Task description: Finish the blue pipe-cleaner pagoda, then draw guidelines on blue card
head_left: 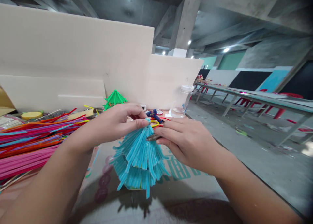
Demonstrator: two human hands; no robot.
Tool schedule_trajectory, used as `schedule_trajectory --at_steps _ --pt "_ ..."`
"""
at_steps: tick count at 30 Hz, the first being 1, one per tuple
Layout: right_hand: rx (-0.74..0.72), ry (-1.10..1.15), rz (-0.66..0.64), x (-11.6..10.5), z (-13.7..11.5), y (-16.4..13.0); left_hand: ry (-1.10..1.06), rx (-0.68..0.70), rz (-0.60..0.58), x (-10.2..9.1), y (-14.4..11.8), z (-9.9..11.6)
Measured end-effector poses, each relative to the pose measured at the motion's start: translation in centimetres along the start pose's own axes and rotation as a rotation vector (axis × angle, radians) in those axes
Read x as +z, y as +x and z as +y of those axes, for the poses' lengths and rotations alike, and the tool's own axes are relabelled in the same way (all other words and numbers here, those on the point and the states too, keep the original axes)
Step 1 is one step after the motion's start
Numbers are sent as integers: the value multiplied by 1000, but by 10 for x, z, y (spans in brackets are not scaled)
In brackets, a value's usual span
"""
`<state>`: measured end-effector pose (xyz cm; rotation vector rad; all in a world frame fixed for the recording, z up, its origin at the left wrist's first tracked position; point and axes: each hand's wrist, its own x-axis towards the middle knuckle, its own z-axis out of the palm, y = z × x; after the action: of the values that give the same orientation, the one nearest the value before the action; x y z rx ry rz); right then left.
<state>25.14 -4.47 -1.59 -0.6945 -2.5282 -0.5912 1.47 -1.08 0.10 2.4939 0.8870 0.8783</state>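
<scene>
A tiered, cone-shaped piece of light-blue pipe cleaners stands upright in front of me, its strands fanning downward in two layers. My left hand pinches its tip between thumb and fingers. On the right side of the cone, my right hand grips a narrow metal tool; its tip lies against the upper strands, and most of it is hidden by the fingers, so I cannot tell its exact kind. Behind my left hand shows a green pipe-cleaner roof, partly covered.
Bundles of coloured pipe cleaners lie at the left. A blue glue gun is behind the cone, with a clear plastic jar to its right. White boards stand at the back. The table's right edge drops to the floor.
</scene>
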Motion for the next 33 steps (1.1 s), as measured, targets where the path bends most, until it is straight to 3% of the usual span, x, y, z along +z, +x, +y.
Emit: schedule_trajectory --at_steps 13,33 --pt "-2 20 59 3 4 -3 18 11 -12 -2 1 -2" --pt "49 2 -54 -4 0 -1 9 26 4 1 1 0"
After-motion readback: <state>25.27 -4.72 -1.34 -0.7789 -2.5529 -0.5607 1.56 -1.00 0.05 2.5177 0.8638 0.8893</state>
